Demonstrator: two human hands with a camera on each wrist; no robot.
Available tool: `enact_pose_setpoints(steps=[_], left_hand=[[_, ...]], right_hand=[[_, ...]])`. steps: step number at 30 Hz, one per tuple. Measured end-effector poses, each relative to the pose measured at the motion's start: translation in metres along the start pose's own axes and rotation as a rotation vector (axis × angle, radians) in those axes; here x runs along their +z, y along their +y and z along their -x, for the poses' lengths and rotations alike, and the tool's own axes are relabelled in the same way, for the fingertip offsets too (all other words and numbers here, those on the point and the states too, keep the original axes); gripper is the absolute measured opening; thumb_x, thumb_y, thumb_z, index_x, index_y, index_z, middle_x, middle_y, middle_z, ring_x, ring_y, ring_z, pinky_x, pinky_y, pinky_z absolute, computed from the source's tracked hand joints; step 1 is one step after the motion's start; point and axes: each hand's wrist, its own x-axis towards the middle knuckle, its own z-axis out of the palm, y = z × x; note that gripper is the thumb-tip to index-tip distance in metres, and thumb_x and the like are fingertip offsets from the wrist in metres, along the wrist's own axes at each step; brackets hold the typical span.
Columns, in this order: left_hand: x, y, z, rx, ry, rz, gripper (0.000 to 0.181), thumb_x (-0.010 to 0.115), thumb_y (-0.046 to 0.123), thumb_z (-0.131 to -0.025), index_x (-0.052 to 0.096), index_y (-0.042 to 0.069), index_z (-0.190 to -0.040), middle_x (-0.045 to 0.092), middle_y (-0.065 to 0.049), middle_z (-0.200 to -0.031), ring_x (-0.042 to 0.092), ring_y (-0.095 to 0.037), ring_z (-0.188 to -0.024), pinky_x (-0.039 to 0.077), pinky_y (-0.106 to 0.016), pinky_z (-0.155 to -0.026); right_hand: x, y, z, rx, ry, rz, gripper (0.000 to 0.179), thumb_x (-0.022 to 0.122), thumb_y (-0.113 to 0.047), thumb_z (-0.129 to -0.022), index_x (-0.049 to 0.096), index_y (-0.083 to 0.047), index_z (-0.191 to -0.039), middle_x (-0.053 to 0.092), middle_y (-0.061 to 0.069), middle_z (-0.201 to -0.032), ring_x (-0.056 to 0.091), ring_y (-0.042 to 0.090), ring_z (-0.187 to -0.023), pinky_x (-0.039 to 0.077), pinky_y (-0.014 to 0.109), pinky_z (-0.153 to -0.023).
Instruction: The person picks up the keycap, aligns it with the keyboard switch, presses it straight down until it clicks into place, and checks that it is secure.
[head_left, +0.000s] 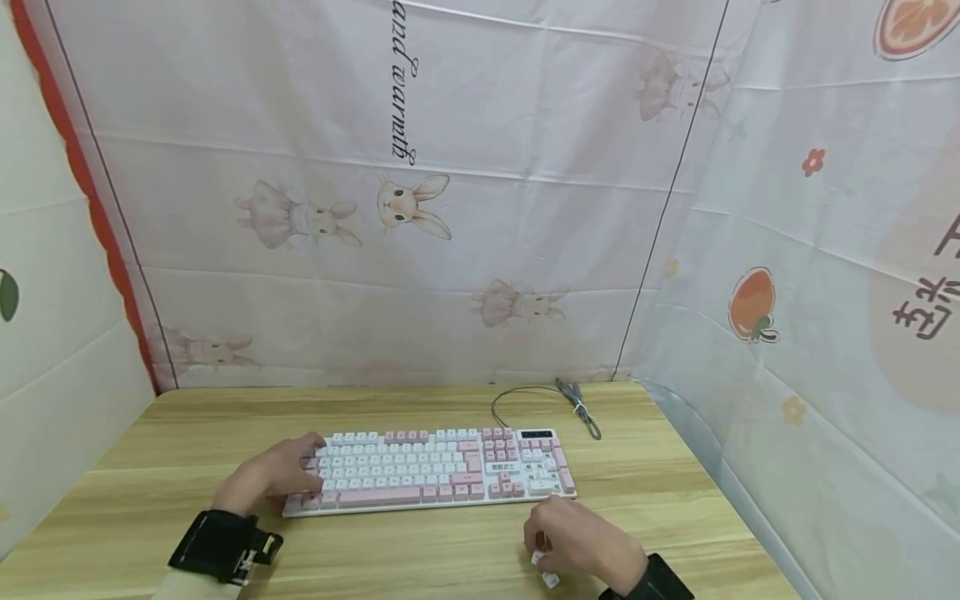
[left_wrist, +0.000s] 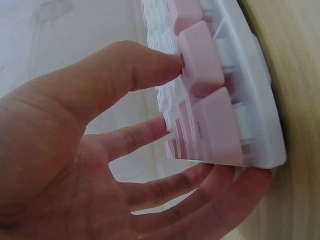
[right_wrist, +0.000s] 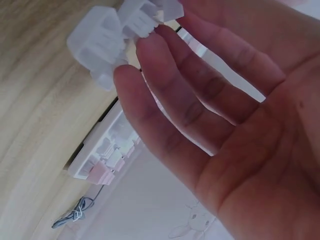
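The keyboard (head_left: 405, 468) lies on the table (head_left: 405, 558), its left end gripped by the left hand (head_left: 279, 468), thumb on the front keys and fingers spread along the side. Just before the keyboard's right end, the right hand (head_left: 573, 533) pinches small white keycaps (head_left: 551, 580).

Two hands (head_left: 279, 468) (head_left: 576, 537), two wristbands (head_left: 213, 546) (head_left: 655, 582), one keyboard (head_left: 401, 471), one cable (head_left: 577, 403), at least two loose keycaps (head_left: 551, 579)

Pink-and-white keyboard (head_left: 408, 472), grey cable (head_left: 579, 407)
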Motion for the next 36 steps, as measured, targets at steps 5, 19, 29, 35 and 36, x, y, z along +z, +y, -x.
enact_pose_setpoints(steps=[5, 19, 29, 35, 36], left_hand=[[-0.0001, -0.0003, -0.001, -0.001, 0.004, 0.0, 0.067, 0.077, 0.02, -0.084, 0.049, 0.001, -0.142, 0.049, -0.035, -0.147, 0.054, -0.036, -0.11, 0.051, -0.05, -0.087], [0.0012, -0.0011, -0.0011, -0.006, 0.001, 0.002, 0.068, 0.078, 0.021, -0.085, 0.049, 0.001, -0.142, 0.048, -0.035, -0.147, 0.053, -0.036, -0.109, 0.052, -0.047, -0.084], [0.0015, 0.0, 0.0006, -0.008, -0.003, 0.011, 0.068, 0.077, 0.021, -0.085, 0.048, 0.0, -0.143, 0.048, -0.037, -0.147, 0.054, -0.037, -0.108, 0.052, -0.048, -0.083], [0.0002, 0.0018, 0.001, -0.016, -0.005, 0.005, 0.068, 0.077, 0.02, -0.085, 0.048, 0.0, -0.143, 0.048, -0.036, -0.147, 0.053, -0.036, -0.108, 0.051, -0.048, -0.084], [0.0006, 0.0015, 0.0012, -0.015, -0.007, 0.01, 0.068, 0.077, 0.02, -0.085, 0.048, 0.0, -0.143, 0.048, -0.036, -0.147, 0.053, -0.037, -0.108, 0.052, -0.047, -0.082]], right_hand=[[0.0019, 0.0002, -0.0019, -0.008, -0.003, 0.005, 0.011, 0.082, -0.009, -0.083, 0.079, -0.018, -0.087, 0.063, -0.014, -0.075, 0.049, -0.005, -0.068, 0.045, 0.016, -0.065], [0.0058, -0.0009, -0.0056, -0.052, 0.043, 0.03, 0.009, 0.081, -0.008, -0.084, 0.079, -0.017, -0.086, 0.066, -0.014, -0.077, 0.049, -0.007, -0.067, 0.045, 0.014, -0.063], [0.0014, 0.0009, -0.0067, -0.025, 0.094, 0.019, 0.006, 0.075, -0.009, -0.09, 0.076, -0.015, -0.09, 0.07, -0.012, -0.083, 0.052, -0.006, -0.073, 0.048, 0.016, -0.067], [-0.0017, 0.0002, -0.0068, -0.036, 0.149, -0.052, 0.004, 0.07, -0.008, -0.096, 0.07, -0.011, -0.093, 0.067, -0.009, -0.082, 0.051, -0.007, -0.07, 0.047, 0.016, -0.063], [-0.0021, 0.0003, -0.007, -0.041, 0.156, -0.056, 0.004, 0.07, -0.008, -0.095, 0.069, -0.011, -0.093, 0.066, -0.009, -0.081, 0.051, -0.007, -0.069, 0.047, 0.016, -0.063]])
